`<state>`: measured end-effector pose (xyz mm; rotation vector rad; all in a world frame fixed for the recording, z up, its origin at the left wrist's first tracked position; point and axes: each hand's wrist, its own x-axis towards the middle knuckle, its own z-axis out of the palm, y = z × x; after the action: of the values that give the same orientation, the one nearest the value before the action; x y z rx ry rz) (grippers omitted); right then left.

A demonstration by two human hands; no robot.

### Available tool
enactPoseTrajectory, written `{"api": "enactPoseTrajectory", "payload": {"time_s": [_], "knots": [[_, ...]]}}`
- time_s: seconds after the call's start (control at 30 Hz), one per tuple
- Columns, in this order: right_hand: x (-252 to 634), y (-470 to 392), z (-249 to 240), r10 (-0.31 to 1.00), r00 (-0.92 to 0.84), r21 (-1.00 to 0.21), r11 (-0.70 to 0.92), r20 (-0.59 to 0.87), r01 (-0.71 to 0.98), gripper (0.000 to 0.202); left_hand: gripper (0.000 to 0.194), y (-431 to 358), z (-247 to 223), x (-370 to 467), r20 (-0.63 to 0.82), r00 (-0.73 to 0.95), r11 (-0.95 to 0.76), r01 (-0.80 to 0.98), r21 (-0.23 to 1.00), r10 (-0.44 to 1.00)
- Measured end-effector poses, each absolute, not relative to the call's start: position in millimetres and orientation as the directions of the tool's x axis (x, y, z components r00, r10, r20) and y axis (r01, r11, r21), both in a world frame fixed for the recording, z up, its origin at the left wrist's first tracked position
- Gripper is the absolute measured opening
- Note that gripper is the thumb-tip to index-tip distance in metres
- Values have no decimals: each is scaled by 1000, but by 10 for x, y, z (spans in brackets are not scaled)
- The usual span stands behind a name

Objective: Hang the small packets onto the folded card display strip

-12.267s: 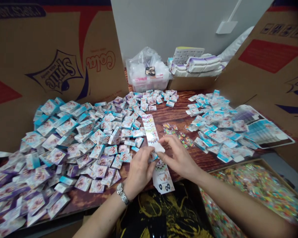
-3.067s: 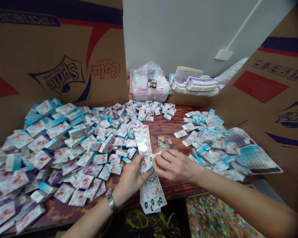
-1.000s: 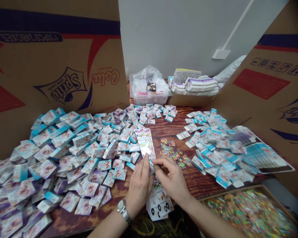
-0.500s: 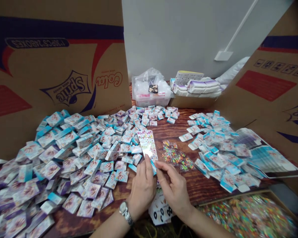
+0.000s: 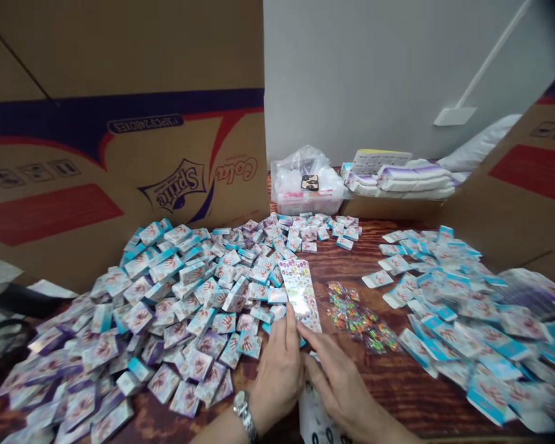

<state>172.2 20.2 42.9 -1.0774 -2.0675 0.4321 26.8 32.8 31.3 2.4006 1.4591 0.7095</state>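
My left hand (image 5: 280, 361) wears a silver wristwatch (image 5: 244, 412) and has its fingers pressed together. My right hand (image 5: 342, 382) meets it with bent fingers. Both close on a small blue-and-white box (image 5: 302, 341), mostly hidden; only a blue edge shows. Just beyond my fingertips lies a sheet of colourful stickers (image 5: 301, 290). Small clear packets of multicoloured pieces (image 5: 361, 317) lie right of the sheet. Under my right hand are white sheets with black ring shapes (image 5: 311, 416), partly covered.
Small boxes with a hand print (image 5: 198, 314) are heaped at left. Flatter blue-and-white cartons (image 5: 448, 314) spread at right. Behind stand a large cardboard box (image 5: 176, 154), a plastic tub with bags (image 5: 309, 191) and a carton of white-and-purple bundles (image 5: 411, 182). Another cardboard box rises at right.
The view has swung left and tilted up, so the scene sits further right and lower. My hands have drawn closer together around the small box, hiding more of it.
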Motion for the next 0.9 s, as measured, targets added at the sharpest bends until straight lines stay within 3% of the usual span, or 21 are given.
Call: {"api": "enactPoseTrajectory", "payload": {"time_s": [0.07, 0.17, 0.27, 0.33, 0.5, 0.6, 0.73, 0.9], "knots": [[1821, 357, 485, 847, -389, -633, 530, 363, 564, 47, 76, 530, 441, 131, 228, 401, -457, 830, 320, 887], [2003, 687, 596, 872, -356, -632, 489, 336, 602, 45, 67, 1055, 863, -207, 249, 300, -336, 935, 117, 921], [2170, 1010, 615, 869, -390, -576, 494, 304, 652, 44, 74, 1607, 1306, -565, 395, 178, -190, 982, -9, 901], [2241, 1146, 552, 833, -503, -509, 545, 233, 667, 47, 81, 1782, 1451, -694, 498, 196, -198, 979, -49, 845], [2248, 1236, 274, 668, -744, -362, 687, -26, 630, 79, 56, 1313, 1058, -501, 473, 398, -473, 880, 44, 786], [2233, 1242, 145, 622, -777, -355, 708, -98, 611, 90, 44, 770, 618, -229, 399, 492, -597, 777, 199, 774], [2263, 1210, 24, 640, -765, -372, 693, -77, 617, 72, 40, 229, 281, 59, 246, 577, -624, 668, 405, 779], [2269, 1110, -80, 695, -710, -376, 692, 114, 616, 33, 37, -21, 218, 191, 186, 613, -593, 570, 569, 768]]}}
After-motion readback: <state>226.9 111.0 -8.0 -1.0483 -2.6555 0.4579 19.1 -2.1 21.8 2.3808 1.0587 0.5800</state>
